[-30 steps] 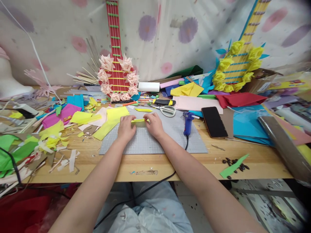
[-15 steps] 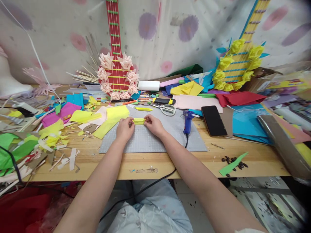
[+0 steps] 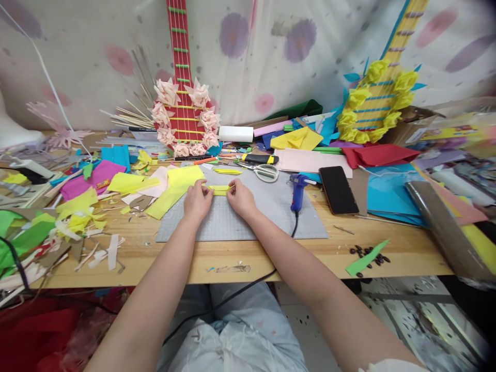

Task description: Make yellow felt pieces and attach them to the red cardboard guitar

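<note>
Between my two hands a small folded strip of yellow crepe paper (image 3: 220,190) is held level, low over the grey cutting mat (image 3: 228,227). My left hand (image 3: 198,199) pinches its left end, and my right hand (image 3: 241,198) pinches the right end. Just beyond them lies a second folded yellow strip (image 3: 227,171). A larger yellow crepe sheet (image 3: 176,188) rests beside my left hand, partly on the mat. White-handled scissors (image 3: 266,173) lie past my right hand, and a blue glue gun (image 3: 298,192) is farther right on the mat.
A black phone (image 3: 338,189) and blue sheets (image 3: 393,194) lie to the right. Paper scraps (image 3: 81,212) cover the table's left side. Behind stand a red paper guitar (image 3: 184,113) and a yellow one (image 3: 374,106). The glue gun's cord (image 3: 248,287) crosses the table's front edge.
The yellow strip looks narrower now, with my fingers still pinching both ends. The whole view has shifted slightly; the things on the table stay in place.
</note>
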`<state>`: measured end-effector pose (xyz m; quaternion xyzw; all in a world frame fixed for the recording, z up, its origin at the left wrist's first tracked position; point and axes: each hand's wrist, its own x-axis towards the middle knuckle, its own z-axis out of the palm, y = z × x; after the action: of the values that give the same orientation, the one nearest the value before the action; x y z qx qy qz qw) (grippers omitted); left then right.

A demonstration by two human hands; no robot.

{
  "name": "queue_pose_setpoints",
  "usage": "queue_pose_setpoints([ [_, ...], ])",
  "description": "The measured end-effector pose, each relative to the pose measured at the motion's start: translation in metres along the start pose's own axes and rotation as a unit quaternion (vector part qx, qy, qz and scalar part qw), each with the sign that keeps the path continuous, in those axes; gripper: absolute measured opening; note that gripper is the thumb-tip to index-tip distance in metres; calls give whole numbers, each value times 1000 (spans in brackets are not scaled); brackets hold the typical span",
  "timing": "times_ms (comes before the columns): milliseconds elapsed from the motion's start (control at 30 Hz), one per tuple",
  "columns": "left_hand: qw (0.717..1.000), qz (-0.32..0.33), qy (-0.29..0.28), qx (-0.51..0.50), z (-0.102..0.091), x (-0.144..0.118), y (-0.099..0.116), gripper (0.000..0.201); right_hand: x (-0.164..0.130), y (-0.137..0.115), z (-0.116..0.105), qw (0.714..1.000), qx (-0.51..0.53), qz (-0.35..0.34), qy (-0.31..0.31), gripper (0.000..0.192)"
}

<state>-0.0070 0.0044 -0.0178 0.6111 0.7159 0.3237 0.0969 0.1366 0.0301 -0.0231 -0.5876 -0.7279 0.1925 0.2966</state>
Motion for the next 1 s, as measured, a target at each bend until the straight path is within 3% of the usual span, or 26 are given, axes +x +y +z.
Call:
queue_pose_setpoints([
  [600,997,-11,21,79,5,-2,11,37,-2,-8,-2,996,-93,-18,-4,15],
  [1000,995,-18,25,94,4,-3,13,22,-3,-9,0,989,-142,-26,-14,16],
])
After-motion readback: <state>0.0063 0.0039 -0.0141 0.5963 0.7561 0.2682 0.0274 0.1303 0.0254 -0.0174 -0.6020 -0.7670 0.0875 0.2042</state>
